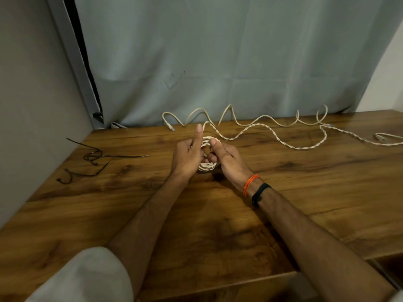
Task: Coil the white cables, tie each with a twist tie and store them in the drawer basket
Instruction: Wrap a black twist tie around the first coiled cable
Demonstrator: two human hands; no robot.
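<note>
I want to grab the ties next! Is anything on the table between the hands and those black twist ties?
Nothing visible. Bare wooden table lies between the left hand and the black twist ties. Both hands, right hand too, hold the coil.

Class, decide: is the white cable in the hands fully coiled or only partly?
Partly coiled: the coil sits between both hands, while its twisted tail trails loose across the table.

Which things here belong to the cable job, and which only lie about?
Job: coil held in left hand and right hand; loose white cables; dark twist ties.
Lying about: curtain; wristbands.
</note>
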